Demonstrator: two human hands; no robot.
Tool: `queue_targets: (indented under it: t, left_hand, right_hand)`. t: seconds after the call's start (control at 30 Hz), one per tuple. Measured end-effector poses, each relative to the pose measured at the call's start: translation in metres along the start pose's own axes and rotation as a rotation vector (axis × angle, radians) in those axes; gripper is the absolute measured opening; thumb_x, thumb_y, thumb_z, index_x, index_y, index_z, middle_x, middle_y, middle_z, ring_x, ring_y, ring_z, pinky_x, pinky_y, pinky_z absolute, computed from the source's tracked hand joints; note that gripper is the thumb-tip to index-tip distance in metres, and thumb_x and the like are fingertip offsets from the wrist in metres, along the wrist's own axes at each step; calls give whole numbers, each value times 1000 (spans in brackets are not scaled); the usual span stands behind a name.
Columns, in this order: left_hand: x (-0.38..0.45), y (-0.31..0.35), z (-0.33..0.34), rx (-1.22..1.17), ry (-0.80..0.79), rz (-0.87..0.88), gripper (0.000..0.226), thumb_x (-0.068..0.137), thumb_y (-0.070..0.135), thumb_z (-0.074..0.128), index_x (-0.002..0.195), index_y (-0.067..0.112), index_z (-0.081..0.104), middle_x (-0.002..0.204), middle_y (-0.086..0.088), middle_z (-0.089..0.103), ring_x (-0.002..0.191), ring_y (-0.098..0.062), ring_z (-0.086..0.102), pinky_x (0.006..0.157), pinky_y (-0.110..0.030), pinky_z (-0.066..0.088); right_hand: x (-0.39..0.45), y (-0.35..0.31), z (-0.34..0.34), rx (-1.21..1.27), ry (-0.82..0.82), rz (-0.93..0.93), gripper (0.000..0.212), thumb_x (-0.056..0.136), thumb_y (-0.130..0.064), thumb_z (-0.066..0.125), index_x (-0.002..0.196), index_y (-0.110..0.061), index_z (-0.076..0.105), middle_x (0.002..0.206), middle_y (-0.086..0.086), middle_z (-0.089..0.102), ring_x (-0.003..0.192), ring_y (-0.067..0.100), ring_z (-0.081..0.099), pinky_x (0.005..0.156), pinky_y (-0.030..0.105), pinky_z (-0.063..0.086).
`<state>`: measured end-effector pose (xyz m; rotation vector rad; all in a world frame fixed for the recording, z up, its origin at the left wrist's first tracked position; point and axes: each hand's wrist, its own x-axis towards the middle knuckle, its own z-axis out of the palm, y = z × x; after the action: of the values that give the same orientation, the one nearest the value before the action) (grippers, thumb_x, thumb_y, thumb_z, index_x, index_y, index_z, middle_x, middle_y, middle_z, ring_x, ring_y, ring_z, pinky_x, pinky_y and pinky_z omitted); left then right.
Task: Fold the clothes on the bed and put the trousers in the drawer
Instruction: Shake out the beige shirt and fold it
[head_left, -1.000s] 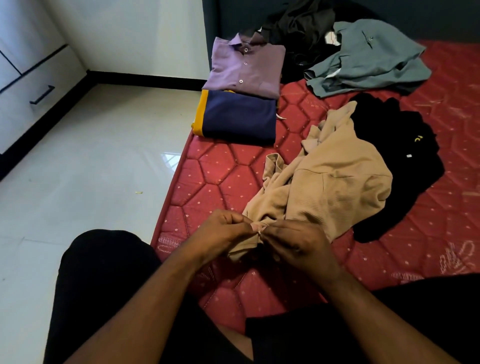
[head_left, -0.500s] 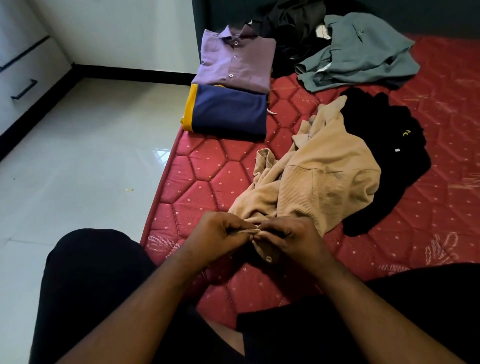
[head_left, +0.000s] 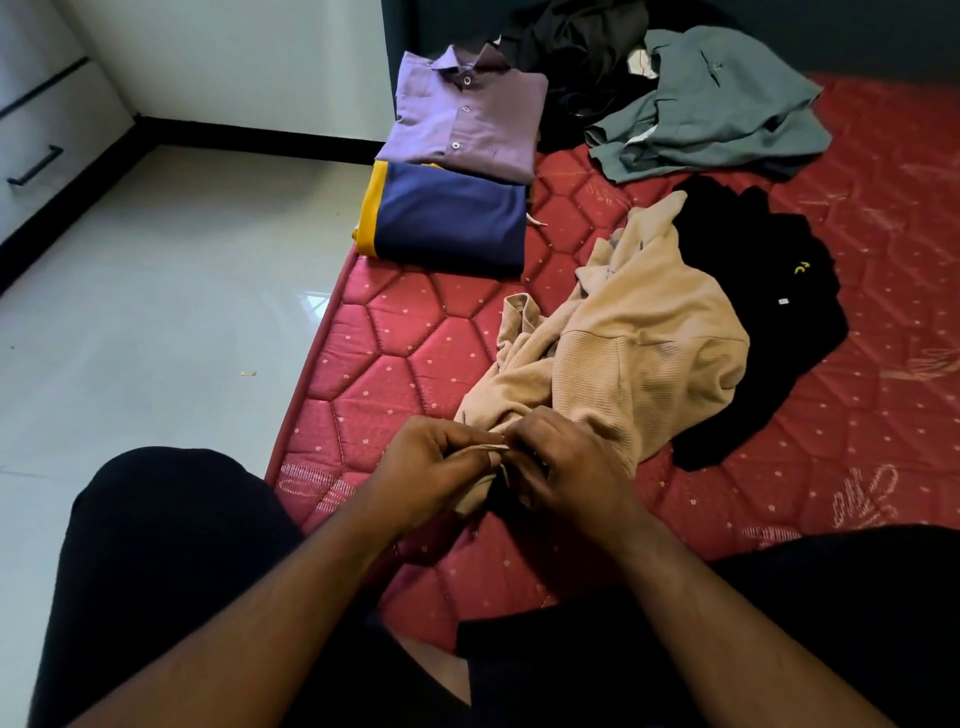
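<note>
A crumpled beige garment (head_left: 639, 358) lies in the middle of the red quilted mattress (head_left: 415, 338). My left hand (head_left: 431, 467) and my right hand (head_left: 561, 467) meet at its near edge, and both pinch the beige fabric between fingers and thumb. A black garment (head_left: 769, 306) lies flat to its right. Behind it sprawl a grey-green garment (head_left: 727, 109) and a dark heap (head_left: 582, 47). Two folded pieces sit at the mattress's left edge: a purple shirt (head_left: 467, 119) and a navy top with a yellow stripe (head_left: 447, 218).
A white drawer unit with black handles (head_left: 36, 166) stands at the far left across a glossy white floor (head_left: 156, 312). My knees in black fabric fill the bottom of the view. A dark headboard runs behind the bed.
My hands stay together on the beige garment's near edge, working it slightly. The view has shifted a little; the garments lie as before.
</note>
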<state>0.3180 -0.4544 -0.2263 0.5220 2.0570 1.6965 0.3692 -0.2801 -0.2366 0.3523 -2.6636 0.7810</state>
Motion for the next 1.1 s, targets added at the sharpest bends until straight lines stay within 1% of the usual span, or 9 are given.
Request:
queue_targets:
  t: [0.07,0.17,0.23,0.33,0.53,0.77,0.87,1.0,1.1]
  left_hand:
    - [-3,1,5,2,41,30,33,86,-9,65,90,22,76,81,6,76,73,-2,68,69,-15,52]
    - [-6,2,15,-86,136,47,43,87,-7,64,81,33,78,76,-15,74,65,-12,62,61,-16,49]
    - [-5,3,25,-167,175,4,31,88,-4,64,86,23,80,70,-20,71,58,-18,60,55,-22,48]
    - [3,-2,32,-251,89,-137,12,92,0,61,94,2,73,56,-7,65,47,-10,56,50,-19,44]
    - [21,-15,11,-163,-150,-261,7,91,5,64,91,1,70,83,-17,67,78,-25,59,73,-33,48]
    - [12,-15,1,-87,-51,-16,9,84,11,65,86,16,72,77,3,72,72,-6,64,67,-20,51]
    - [11,-18,10,205,29,94,18,89,5,59,89,21,66,80,9,68,75,-3,62,70,-22,48]
    - [4,-20,21,697,167,327,27,82,24,47,99,19,67,87,6,68,77,-8,58,63,-20,41]
    - [1,-19,30,574,306,332,23,81,17,54,96,14,71,85,4,70,75,-9,61,66,-16,44]
  right_hand:
    - [-1,-1,0,-22,0,4,20,89,-32,52,95,-16,62,99,-4,60,76,17,61,53,35,51]
    - [-1,-2,-2,-33,1,17,19,89,-29,49,94,-14,61,95,-4,62,76,17,61,53,37,50]
    - [-1,-1,-3,-112,20,20,14,89,-23,49,88,-13,58,82,-2,59,69,20,59,50,37,48]
    - [-2,1,-6,-239,68,13,13,84,-22,49,75,-14,51,66,0,55,54,23,55,41,32,38]
    - [-5,0,-2,-192,9,9,16,84,-26,47,73,-14,47,63,0,52,52,19,49,42,28,33]
    - [-2,7,1,429,-109,351,12,86,-22,67,80,-25,57,79,-7,65,72,7,61,66,28,49]
    - [0,9,-1,706,-186,542,17,86,-8,70,95,-22,71,90,-1,73,84,11,67,77,28,52]
    - [3,13,-2,633,-242,548,15,86,-4,68,89,-17,75,85,-3,74,80,5,66,76,25,51]
    - [3,10,3,341,-44,445,8,83,-13,69,82,-17,76,75,-13,70,71,6,66,67,31,54]
